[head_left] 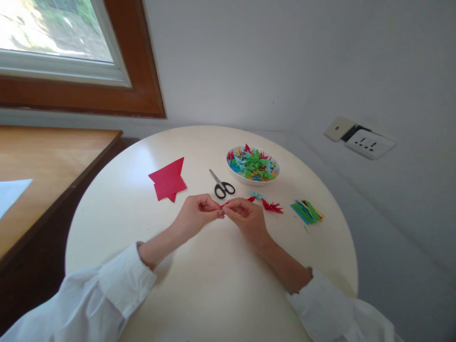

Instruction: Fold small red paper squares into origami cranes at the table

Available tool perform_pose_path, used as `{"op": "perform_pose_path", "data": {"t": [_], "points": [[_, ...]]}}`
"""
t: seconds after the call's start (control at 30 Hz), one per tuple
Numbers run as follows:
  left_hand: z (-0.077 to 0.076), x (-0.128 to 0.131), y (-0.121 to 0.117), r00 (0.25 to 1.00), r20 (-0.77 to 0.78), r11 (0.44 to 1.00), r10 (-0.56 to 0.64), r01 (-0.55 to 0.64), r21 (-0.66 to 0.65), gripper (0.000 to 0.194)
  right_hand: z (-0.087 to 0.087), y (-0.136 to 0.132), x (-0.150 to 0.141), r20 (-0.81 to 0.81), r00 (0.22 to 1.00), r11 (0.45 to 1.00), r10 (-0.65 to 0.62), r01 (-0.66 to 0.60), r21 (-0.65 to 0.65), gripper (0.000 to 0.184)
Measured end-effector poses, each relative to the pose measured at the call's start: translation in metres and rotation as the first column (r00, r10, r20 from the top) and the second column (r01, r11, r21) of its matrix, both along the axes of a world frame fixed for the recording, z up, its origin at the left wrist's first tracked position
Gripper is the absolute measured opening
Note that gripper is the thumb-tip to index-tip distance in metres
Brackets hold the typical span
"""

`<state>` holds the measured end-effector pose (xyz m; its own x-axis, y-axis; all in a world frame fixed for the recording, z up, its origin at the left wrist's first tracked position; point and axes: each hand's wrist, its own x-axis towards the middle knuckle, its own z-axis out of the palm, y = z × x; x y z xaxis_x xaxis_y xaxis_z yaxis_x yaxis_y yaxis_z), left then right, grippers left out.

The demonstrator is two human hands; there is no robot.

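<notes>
Both hands meet over the middle of the round white table [213, 285]. Between finger and thumb, my left hand [199, 213] pinches one side of a small piece of red paper [223, 205]. My right hand [247, 218] pinches the other side, its fingers covering most of the paper. Just beyond the fingertips lie scissors [223, 186] with black handles, blades pointing away. Right of my right hand are small folded red paper pieces [272, 207] and a light blue one [257, 195].
A white bowl [251, 180] full of small folded papers in several colours stands at the back. Red paper sheets [168, 181] lie at the left, and a pile of coloured paper strips [308, 212] at the right. A wooden desk [71, 161] stands left of the table.
</notes>
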<state>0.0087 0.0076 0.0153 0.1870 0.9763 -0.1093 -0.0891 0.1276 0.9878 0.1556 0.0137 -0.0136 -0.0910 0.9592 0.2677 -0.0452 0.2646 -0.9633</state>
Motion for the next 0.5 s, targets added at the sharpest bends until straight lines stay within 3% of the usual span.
{"op": "perform_pose_path", "data": {"t": [0.2, 0.5], "points": [[-0.0008, 0.0004, 0.0, 0.991, 0.131, 1.0, 0.006, -0.004, -0.016, 0.032, -0.003, 0.0006, 0.001, 0.025, 0.999, 1.0, -0.021, 0.021, 0.001, 0.005], [-0.0048, -0.0016, 0.0017, 0.994, 0.111, 0.999, -0.013, 0.017, -0.037, 0.03, -0.0022, 0.0003, -0.001, -0.006, 1.0, 1.0, 0.01, -0.01, -0.02, 0.007]]}}
